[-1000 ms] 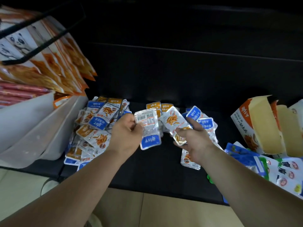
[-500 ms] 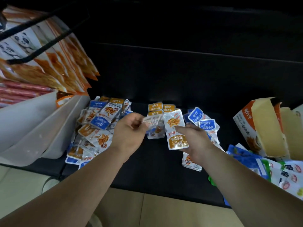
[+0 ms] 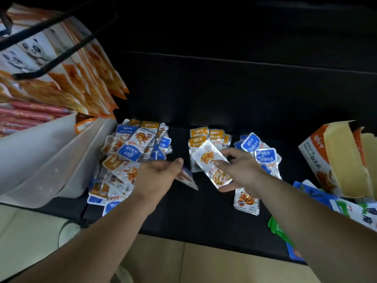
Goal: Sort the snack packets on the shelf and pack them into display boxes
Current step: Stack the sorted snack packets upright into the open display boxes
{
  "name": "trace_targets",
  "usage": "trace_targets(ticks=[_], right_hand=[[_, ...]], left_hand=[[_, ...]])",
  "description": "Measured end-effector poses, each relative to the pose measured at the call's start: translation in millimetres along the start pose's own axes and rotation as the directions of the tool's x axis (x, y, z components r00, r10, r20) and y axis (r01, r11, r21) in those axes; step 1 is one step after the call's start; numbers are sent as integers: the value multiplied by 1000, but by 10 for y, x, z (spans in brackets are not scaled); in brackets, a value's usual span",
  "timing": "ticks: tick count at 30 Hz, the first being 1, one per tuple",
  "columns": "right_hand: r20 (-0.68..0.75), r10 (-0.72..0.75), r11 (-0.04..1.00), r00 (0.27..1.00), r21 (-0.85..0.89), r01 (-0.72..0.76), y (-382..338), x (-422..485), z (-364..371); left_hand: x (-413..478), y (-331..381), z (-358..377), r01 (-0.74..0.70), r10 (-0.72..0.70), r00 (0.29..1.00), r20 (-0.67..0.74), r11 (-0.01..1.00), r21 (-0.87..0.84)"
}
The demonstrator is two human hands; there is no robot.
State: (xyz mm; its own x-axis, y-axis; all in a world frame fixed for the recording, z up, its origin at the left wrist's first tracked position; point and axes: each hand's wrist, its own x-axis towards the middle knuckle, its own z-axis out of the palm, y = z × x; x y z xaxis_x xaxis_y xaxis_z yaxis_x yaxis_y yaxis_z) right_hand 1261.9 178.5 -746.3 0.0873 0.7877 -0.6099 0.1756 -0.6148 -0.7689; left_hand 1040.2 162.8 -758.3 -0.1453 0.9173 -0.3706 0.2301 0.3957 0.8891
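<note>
Small silver snack packets with orange or blue labels lie on a dark shelf. A mixed heap sits at the left, an orange-label group in the middle, a blue-label group to the right. My left hand pinches one packet that points down to the right, mostly hidden under the fingers. My right hand grips an orange-label packet by its lower end, over the middle group. One packet lies alone below my right wrist. An open orange display box stands at the right.
White plastic bins stand at the left with red sticks and large orange panda bags above them. Blue, green and white packs lie at the right front. The shelf's front edge runs above a beige floor.
My left hand has drawn back to the left and lowered, turning its packet edge-on. My right hand's packet has shifted up and left over the orange-label group.
</note>
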Motion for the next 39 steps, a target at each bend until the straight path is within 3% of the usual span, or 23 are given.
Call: trace_targets(ticks=[4, 8, 14, 18, 21, 25, 28, 31, 35, 39], right_hand=[[55, -93, 949, 994, -298, 106, -254, 111, -69], [57, -194, 786, 979, -589, 190, -435, 227, -76], [69, -311, 772, 948, -564, 294, -597, 345, 141], [103, -308, 718, 946, -627, 302, -539, 461, 292], [81, -279, 718, 957, -644, 264, -373, 530, 359], [-6, -377, 593, 926, -770, 237, -147, 597, 436], [20, -487, 483, 873, -826, 289, 3, 656, 441], [-6, -561, 501, 828, -799, 334, 31, 623, 381], [-164, -631, 584, 759, -744, 324, 38, 499, 157], [-369, -482, 749, 795, -644, 156, 246, 297, -379]], left_hand=[[78, 27, -64, 19, -21, 999, -33, 998, -60], [98, 6, -127, 18, -18, 999, -38, 1000, -13], [116, -30, -236, 76, -75, 997, -22, 997, 23], [131, -108, -333, 152, -163, 980, 118, 984, 92], [92, -218, -332, 165, -211, 960, 182, 957, 240], [9, -286, -294, 77, -170, 963, 208, 916, 394], [9, -259, -320, 66, -173, 966, 192, 885, 462], [18, -159, -344, 95, -186, 967, 173, 897, 433], [24, 26, -293, 136, -191, 969, 156, 941, 309], [-104, 98, 57, 220, -247, 932, 267, 967, 125]])
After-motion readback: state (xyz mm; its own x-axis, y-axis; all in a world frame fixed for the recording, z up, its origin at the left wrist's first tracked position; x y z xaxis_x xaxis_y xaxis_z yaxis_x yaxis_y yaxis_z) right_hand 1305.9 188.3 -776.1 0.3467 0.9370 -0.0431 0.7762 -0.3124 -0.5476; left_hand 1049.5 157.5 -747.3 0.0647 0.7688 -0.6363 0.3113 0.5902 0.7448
